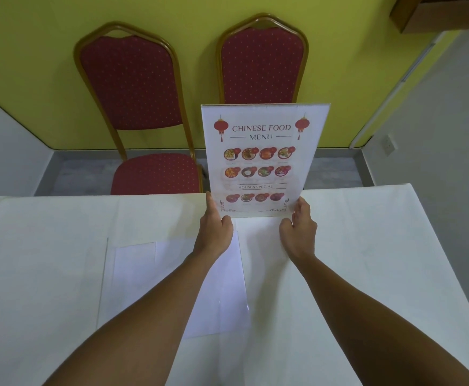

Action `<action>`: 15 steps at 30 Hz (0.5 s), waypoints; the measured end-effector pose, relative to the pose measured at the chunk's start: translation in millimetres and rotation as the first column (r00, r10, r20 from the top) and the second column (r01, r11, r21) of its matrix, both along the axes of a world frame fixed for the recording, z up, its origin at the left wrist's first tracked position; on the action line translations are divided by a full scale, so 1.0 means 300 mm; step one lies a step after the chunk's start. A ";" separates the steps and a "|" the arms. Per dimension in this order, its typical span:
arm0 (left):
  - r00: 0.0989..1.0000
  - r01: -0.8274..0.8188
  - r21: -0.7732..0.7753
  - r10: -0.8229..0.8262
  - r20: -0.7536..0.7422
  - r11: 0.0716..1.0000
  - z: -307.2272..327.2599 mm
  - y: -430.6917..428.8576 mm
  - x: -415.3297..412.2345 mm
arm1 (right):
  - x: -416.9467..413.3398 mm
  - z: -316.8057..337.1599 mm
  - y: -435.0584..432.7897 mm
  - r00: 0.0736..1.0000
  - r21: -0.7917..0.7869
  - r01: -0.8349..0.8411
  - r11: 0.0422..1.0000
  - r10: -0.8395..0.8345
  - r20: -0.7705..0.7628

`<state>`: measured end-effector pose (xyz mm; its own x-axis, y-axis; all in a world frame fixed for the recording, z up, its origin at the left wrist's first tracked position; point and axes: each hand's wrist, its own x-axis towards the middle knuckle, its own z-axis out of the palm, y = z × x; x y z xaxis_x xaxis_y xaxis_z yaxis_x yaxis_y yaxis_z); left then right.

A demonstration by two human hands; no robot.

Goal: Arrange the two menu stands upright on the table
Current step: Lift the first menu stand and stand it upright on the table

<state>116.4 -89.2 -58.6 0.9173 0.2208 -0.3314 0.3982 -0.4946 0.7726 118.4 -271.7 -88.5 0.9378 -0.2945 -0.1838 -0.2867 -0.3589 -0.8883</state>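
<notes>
A clear acrylic menu stand (261, 160) with a "Chinese Food Menu" sheet stands upright near the table's far edge, its printed face toward me. My left hand (216, 224) grips its lower left corner and my right hand (300, 227) grips its lower right corner. A second menu stand (144, 280) lies flat on the white tablecloth, blank side up, closer to me and partly under my left forearm.
The table (381, 246) has a white cloth. Two red padded chairs with gold frames (136, 87) (261, 62) stand behind it against a yellow wall. The table's right edge runs diagonally down at the right.
</notes>
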 end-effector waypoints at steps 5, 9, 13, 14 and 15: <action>0.999 0.045 0.007 -0.045 -0.005 0.999 0.007 0.012 0.001 | 0.004 0.008 -0.019 0.999 -0.023 -0.030 0.999 0.030 -0.015; 0.993 0.118 -0.004 -0.118 -0.030 0.993 0.026 0.045 0.002 | -0.008 0.033 -0.017 1.000 -0.037 0.016 0.999 -0.016 0.000; 0.980 0.197 0.069 -0.195 -0.030 0.978 0.052 0.087 -0.025 | -0.049 0.064 0.000 0.995 -0.086 0.095 0.992 -0.091 0.041; 0.977 0.214 0.102 -0.211 -0.041 0.972 0.057 0.098 -0.034 | -0.062 0.075 0.011 0.993 -0.080 0.095 0.992 -0.088 0.080; 0.974 0.227 0.145 -0.221 -0.059 0.963 0.063 0.111 -0.046 | -0.078 0.089 0.023 0.989 -0.066 0.081 0.995 -0.072 0.126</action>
